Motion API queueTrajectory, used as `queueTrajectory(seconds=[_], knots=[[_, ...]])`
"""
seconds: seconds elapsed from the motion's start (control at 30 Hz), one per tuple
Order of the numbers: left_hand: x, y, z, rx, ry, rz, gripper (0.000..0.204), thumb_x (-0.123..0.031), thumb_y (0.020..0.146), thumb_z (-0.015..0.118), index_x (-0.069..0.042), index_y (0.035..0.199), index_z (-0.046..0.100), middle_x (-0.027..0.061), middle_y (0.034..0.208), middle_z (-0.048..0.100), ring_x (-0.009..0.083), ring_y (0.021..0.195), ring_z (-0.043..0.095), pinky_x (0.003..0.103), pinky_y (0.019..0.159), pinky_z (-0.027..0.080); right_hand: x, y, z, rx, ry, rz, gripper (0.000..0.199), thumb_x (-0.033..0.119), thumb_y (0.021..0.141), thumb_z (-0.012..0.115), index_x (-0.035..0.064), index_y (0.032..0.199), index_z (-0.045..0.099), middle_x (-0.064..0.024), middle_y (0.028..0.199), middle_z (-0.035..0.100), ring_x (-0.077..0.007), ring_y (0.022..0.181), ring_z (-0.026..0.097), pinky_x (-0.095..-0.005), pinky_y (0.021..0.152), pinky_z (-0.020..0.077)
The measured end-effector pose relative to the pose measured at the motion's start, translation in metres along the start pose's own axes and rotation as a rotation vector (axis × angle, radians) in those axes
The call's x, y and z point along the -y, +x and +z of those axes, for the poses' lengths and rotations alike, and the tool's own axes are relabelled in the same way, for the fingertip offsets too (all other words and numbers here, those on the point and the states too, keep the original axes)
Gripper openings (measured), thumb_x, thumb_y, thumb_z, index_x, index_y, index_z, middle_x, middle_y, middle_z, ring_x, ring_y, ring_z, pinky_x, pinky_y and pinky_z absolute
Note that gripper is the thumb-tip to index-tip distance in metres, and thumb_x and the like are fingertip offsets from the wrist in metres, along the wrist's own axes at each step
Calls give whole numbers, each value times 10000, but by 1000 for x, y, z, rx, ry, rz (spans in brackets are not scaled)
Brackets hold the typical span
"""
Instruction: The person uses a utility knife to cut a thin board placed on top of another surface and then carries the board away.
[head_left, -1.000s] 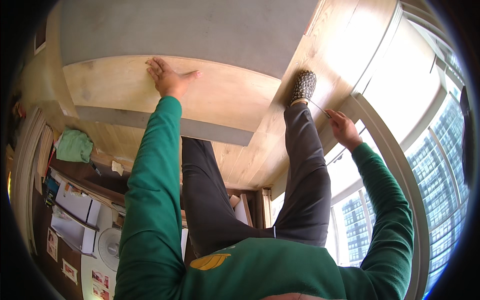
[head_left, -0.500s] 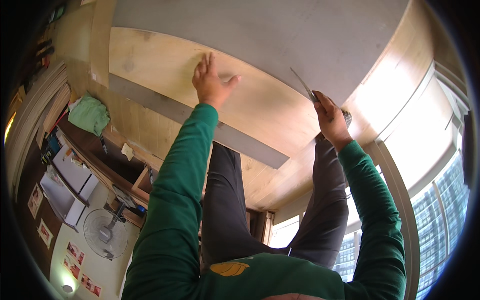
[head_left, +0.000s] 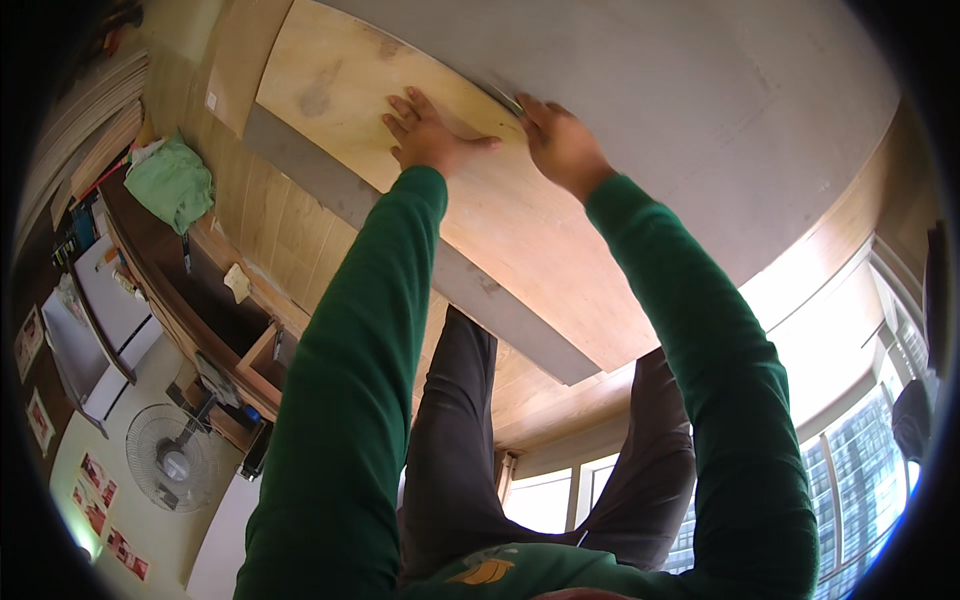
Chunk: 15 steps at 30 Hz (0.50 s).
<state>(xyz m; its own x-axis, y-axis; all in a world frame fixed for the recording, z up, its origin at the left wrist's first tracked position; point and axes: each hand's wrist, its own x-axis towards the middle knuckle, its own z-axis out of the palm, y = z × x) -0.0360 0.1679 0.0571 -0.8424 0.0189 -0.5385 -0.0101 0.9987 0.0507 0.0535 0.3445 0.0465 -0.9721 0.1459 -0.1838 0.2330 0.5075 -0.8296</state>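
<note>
A long pale wooden board point(head_left: 545, 245) lies on top of a large grey sheet point(head_left: 700, 130). My left hand point(head_left: 432, 142) rests flat on the board with its fingers spread. At the board's far edge, where it meets the grey sheet, my right hand point(head_left: 562, 148) is closed round a knife point(head_left: 497, 93) with a thin blade. Only part of the blade shows; the handle is hidden in my fist. The blade lies along the board's edge. Along the near side of the board runs a narrow grey strip point(head_left: 475, 285).
A green cloth bundle point(head_left: 172, 182) sits left of the boards, beside a dark open cabinet point(head_left: 215, 290). A fan point(head_left: 172, 458) stands at the lower left. Stacked panels point(head_left: 75, 120) are at the far left. Windows point(head_left: 855, 490) are at the right.
My right hand has moved left and away from me, bringing the knife to the board's far edge. The left hand stays on the board. The whole view has turned slightly.
</note>
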Motion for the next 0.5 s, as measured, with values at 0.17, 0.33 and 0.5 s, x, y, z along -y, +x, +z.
queueTrajectory(seconds=[0.17,0.33,0.5], knots=[[-1,-4,-5,40,-15,-46,1508,-652,556,884,-67,1592,-43,245,1650,-56,448,1524,11,598,1171,252,29,82,46,96,-84,-9,316,178,919,510,66,1188,633,-241,1062,668,-430,971,644,-502,838,524],[-5,1,-3,5,-13,-20,1481,-654,570,868,-61,1592,-26,258,1646,-38,478,1514,22,619,1156,267,40,120,53,130,-64,-9,218,177,924,490,66,1054,624,-264,933,669,-467,889,626,-541,778,496],[6,-4,-6,19,-35,-31,1488,-627,574,886,-53,1590,-37,254,1647,-55,461,1521,7,620,1173,218,35,61,26,291,-103,59,385,142,873,568,58,1248,588,-257,1026,679,-427,1001,637,-504,852,513]])
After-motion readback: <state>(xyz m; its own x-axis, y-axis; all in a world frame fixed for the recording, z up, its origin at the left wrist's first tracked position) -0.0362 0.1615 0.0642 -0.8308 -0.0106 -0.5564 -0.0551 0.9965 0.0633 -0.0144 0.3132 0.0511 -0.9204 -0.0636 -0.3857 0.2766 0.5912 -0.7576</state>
